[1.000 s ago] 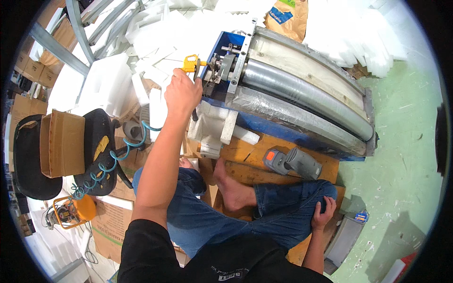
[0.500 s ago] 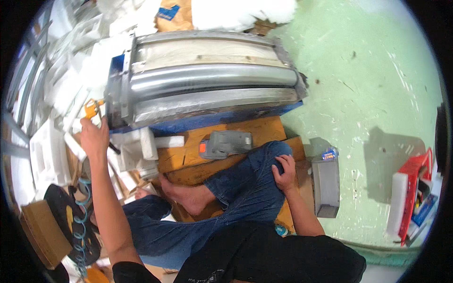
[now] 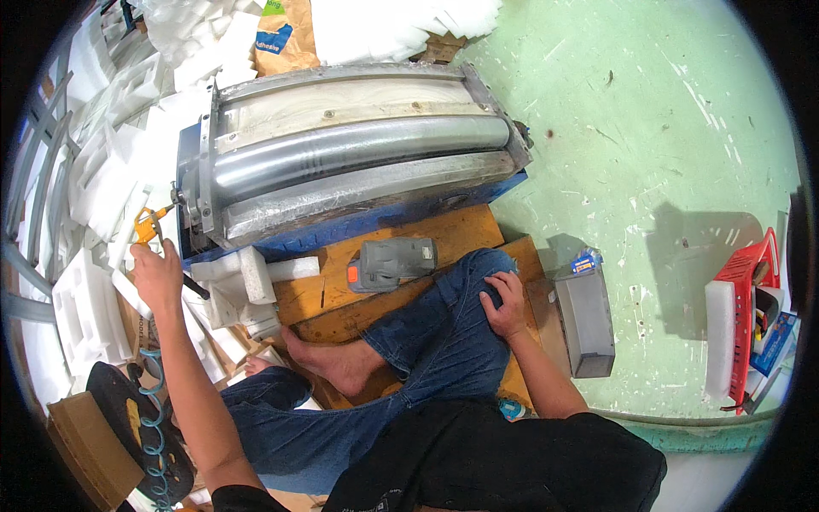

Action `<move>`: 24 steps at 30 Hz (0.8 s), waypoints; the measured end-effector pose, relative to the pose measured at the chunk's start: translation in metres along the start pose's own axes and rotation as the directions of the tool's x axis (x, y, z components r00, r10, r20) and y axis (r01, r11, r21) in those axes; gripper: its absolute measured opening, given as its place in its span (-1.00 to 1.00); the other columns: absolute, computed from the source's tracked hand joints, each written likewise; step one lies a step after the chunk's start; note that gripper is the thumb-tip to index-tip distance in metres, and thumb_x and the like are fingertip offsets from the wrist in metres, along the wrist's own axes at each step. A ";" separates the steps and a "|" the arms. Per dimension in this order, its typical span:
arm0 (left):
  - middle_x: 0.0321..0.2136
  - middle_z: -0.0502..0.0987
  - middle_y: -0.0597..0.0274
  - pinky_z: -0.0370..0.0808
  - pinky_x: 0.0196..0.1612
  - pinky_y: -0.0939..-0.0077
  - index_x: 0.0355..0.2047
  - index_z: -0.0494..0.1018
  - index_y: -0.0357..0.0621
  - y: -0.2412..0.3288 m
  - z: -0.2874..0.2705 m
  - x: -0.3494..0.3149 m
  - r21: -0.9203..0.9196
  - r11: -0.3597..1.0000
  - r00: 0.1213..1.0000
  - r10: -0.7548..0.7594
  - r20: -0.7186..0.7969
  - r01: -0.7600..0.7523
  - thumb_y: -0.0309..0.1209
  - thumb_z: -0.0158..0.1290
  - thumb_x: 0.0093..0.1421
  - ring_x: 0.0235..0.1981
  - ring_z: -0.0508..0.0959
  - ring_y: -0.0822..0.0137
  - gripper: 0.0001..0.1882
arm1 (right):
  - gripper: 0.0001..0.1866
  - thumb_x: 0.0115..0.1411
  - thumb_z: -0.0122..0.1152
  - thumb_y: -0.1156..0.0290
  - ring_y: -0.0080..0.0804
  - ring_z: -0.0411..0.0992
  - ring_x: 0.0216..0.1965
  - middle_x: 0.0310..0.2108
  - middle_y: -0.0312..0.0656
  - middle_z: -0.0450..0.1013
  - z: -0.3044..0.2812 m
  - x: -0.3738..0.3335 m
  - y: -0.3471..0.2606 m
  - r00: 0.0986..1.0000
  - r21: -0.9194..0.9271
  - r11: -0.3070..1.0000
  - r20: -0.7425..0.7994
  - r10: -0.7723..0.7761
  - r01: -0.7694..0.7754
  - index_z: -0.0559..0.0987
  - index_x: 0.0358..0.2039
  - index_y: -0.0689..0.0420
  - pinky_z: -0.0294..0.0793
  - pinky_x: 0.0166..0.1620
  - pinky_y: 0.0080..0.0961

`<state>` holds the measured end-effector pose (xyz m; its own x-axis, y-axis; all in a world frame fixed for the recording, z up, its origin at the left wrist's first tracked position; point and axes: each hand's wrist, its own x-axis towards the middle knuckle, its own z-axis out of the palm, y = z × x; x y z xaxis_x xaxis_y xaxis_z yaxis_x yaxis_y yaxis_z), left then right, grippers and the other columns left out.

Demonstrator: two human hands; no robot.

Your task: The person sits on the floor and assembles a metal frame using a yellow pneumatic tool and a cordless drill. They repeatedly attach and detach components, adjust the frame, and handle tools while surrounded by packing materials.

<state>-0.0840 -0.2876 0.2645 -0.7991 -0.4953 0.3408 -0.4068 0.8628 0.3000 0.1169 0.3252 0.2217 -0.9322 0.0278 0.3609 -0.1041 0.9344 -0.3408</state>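
My left hand (image 3: 159, 277) is closed around an orange hand tool (image 3: 147, 225) with a looped end, possibly an air blow gun. The tool's tip is close to the end fittings (image 3: 177, 198) of a machine with a long shiny metal roller (image 3: 367, 150) in a blue frame (image 3: 341, 229). A black handle-like piece (image 3: 196, 288) shows just right of the hand; what it joins is hidden. Fingers apart and holding nothing, my right hand (image 3: 505, 307) rests on my bent knee in blue jeans (image 3: 461, 320).
A grey battery-like block (image 3: 392, 263) lies on the orange-brown wooden board (image 3: 465, 229). White foam pieces (image 3: 90, 303) crowd the left, with a coiled teal hose (image 3: 150, 418) below. A grey metal trough (image 3: 585, 328) and a red basket (image 3: 751, 299) stand on the green floor (image 3: 631, 154).
The whole view has shifted slightly, with the machine now further left in the picture. My left hand keeps hold of the orange tool near the machine's end. My right hand stays on the knee.
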 end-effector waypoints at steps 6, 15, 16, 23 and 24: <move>-0.30 0.59 -0.35 0.49 -0.13 -0.13 -0.15 0.31 -0.32 0.004 0.000 -0.007 0.012 1.000 1.000 0.013 -0.020 -0.013 -0.05 0.16 0.20 -0.22 0.59 -0.32 -0.46 | -0.67 0.08 0.36 0.35 0.01 0.41 0.04 -0.09 -0.08 0.46 -0.006 0.002 0.007 1.000 0.004 1.000 -0.009 -0.003 0.003 0.62 -0.13 0.14 0.24 0.30 0.01; -0.23 0.61 -0.25 0.54 -0.07 -0.03 0.08 0.36 -0.32 -0.005 0.003 -0.003 -0.028 0.996 0.995 -0.085 0.050 0.087 0.11 0.21 0.10 -0.15 0.61 -0.23 -0.22 | -0.66 0.10 0.36 0.35 0.02 0.39 0.09 -0.04 -0.02 0.49 0.002 -0.004 0.004 0.999 0.003 1.000 0.013 0.030 -0.030 0.64 -0.09 0.13 0.28 0.25 -0.10; -0.25 0.61 -0.25 0.55 -0.10 -0.03 -0.02 0.37 -0.30 0.001 0.002 -0.005 -0.070 0.992 0.994 -0.101 0.035 0.104 0.08 0.22 0.11 -0.17 0.62 -0.22 -0.30 | -0.67 0.12 0.34 0.37 0.06 0.37 0.11 -0.01 -0.01 0.47 0.001 -0.007 0.005 0.999 -0.006 0.999 0.036 0.034 -0.034 0.62 -0.08 0.16 0.25 0.27 -0.07; -0.24 0.54 -0.17 0.54 -0.24 -0.04 -0.20 0.31 -0.28 0.016 -0.017 -0.014 -0.171 0.985 0.998 -0.045 -0.039 0.038 -0.11 0.23 0.18 -0.30 0.62 -0.20 -0.51 | -0.67 0.15 0.29 0.43 0.07 0.34 0.15 0.02 0.02 0.43 0.009 -0.011 0.016 0.997 0.023 0.998 0.057 0.048 -0.050 0.58 -0.06 0.20 0.19 0.32 -0.02; -0.22 0.54 -0.17 0.54 -0.24 -0.03 -0.20 0.31 -0.28 0.015 -0.017 -0.014 -0.172 0.984 0.998 -0.057 -0.029 0.051 -0.11 0.22 0.18 -0.29 0.62 -0.21 -0.51 | -0.67 0.15 0.29 0.44 0.07 0.34 0.15 0.02 0.02 0.43 0.009 -0.010 0.016 0.997 0.025 0.999 0.063 0.041 -0.042 0.58 -0.06 0.20 0.18 0.32 -0.02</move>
<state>-0.0716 -0.2693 0.2796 -0.7613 -0.5465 0.3490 -0.3651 0.8060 0.4658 0.1212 0.3370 0.2053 -0.9558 0.0433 0.2909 -0.0731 0.9231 -0.3775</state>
